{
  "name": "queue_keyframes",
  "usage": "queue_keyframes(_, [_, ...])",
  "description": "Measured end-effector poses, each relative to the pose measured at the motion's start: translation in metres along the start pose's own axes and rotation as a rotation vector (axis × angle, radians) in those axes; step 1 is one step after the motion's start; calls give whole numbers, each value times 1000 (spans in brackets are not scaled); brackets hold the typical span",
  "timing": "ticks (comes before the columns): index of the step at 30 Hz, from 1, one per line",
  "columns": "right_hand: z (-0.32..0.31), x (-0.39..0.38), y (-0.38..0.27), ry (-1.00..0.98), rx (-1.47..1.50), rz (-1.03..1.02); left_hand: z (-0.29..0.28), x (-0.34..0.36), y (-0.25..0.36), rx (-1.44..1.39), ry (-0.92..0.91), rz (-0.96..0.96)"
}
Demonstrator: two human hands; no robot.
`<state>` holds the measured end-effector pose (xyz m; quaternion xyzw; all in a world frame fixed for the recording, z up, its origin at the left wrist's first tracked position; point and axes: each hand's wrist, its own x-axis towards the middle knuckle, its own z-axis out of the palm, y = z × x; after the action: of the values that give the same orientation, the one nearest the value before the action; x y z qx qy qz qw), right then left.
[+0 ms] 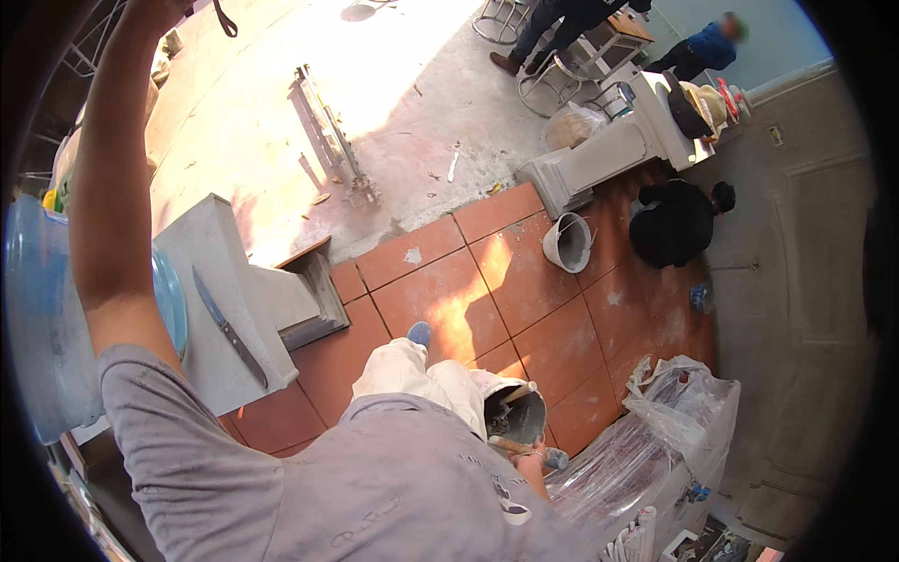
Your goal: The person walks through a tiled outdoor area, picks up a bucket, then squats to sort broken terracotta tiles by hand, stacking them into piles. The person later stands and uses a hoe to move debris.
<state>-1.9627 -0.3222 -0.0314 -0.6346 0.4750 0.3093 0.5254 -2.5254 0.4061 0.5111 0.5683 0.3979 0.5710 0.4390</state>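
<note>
My left arm reaches up along the left side, and my left hand point(161, 7) is cut off by the top edge, so its fingers do not show. A black strap loop point(226, 19) hangs close to it. Down by my right hip, my right hand point(532, 465) is closed around a wooden-handled tool with a grey, rounded head point(556, 459). The tool lies across the near rim of a grey bucket point(524, 419). Inside that bucket stands another light-coloured handle point(518, 392); the rest of the contents is dark and hard to make out.
A knife point(230, 328) lies on a grey ledge point(211, 253) beside a blue water bottle point(47, 318). Plastic-wrapped goods point(646, 440) stand at my right. Farther off are a pale bucket point(567, 244), a crouching person point(674, 223), a balustrade point(599, 157) and two more people.
</note>
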Motion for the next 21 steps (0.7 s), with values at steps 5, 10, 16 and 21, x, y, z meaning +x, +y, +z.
queue_keyframes(5, [127, -33, -45, -34, -179, 2, -22, 76, -42, 69, 220, -174])
queue_keyframes(10, [274, -67, -75, -169, -269, 4, -82, 150, -77, 44, 329, -132])
queue_keyframes(16, [462, -96, -87, -189, -419, -47, -172, 195, -113, 68, 576, -52])
queue_keyframes(21, [604, -131, -96, -171, -516, -113, -250, 232, -159, 34, 822, -160])
